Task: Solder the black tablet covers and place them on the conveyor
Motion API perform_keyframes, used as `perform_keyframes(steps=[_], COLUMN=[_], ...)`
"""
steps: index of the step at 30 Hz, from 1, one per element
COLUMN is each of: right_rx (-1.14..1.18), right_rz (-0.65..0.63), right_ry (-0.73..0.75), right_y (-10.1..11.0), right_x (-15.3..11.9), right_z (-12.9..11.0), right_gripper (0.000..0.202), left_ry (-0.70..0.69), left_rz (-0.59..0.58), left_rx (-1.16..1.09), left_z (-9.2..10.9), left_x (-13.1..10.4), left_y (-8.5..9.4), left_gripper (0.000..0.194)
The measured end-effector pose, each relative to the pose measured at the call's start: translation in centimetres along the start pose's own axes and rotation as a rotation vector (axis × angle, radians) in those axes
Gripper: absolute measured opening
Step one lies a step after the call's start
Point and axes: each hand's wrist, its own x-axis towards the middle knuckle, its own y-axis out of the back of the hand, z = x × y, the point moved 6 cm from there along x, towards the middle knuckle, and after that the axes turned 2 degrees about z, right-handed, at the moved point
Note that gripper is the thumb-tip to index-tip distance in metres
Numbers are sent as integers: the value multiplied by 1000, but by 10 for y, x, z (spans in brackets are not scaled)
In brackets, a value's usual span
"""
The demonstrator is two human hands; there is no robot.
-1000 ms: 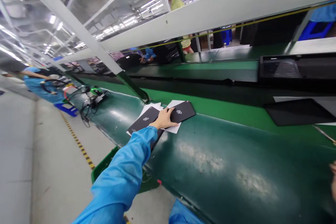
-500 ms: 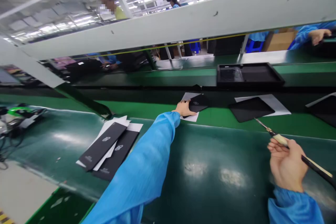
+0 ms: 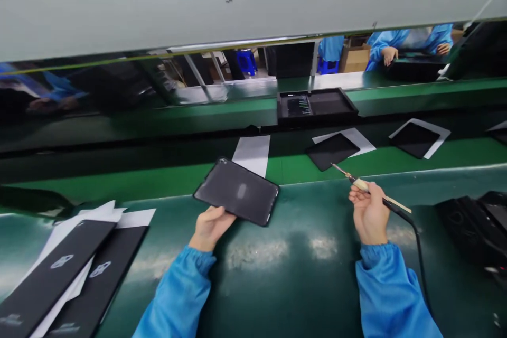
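My left hand (image 3: 213,226) grips the near edge of a black tablet back cover (image 3: 237,193), thumb on top, and holds it tilted above the bench. Its inner side faces me, with a small grey patch in the middle. Just behind it lies a white paper sheet (image 3: 253,153) on the green belt. My right hand (image 3: 370,211) is closed around a soldering iron (image 3: 361,185), whose cable trails to the right. The iron's tip points up and left, close to another black cover (image 3: 333,152) lying on paper.
Two logo-marked black covers (image 3: 63,264) with paper sheets lie at the left. Farther right on the belt (image 3: 182,179) is another cover (image 3: 415,140). A black tray (image 3: 332,103) stands beyond it. A black device (image 3: 471,227) sits at the right. A co-worker's hands (image 3: 390,55) are across the line.
My left hand has lifted the cover off its paper, brought it nearer and turned its inner side up. My right hand still holds the iron. The view has shifted right.
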Motion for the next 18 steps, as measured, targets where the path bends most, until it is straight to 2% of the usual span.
perform_keyframes(steps=[3, 7, 9, 12, 14, 16, 18], right_rx=[-26, -80, -95, -114, -119, -123, -138], right_rz=[-20, -91, -134, -205, -244, -276, -304], right_ry=[26, 56, 32, -27, -53, -59, -54], right_y=[-3, -15, -21, -30, -34, -37, -39], right_x=[-3, -11, -16, -25, -31, -36, -42], right_z=[-1, 1, 5, 13, 16, 19, 23], right_gripper=[39, 40, 39, 40, 41, 37, 33], left_ry=[19, 132, 149, 177, 223, 256, 250], left_rz=[140, 294, 259, 148, 82, 11, -28], left_rx=[-62, 173, 308, 356, 318, 282, 278], left_z=[10, 8, -3, -30, -48, -64, -73], left_x=[-15, -17, -17, -23, -30, -35, -38], left_y=[17, 19, 9, -18, -36, -51, -60], left_gripper=[37, 19, 22, 53, 67, 64, 51])
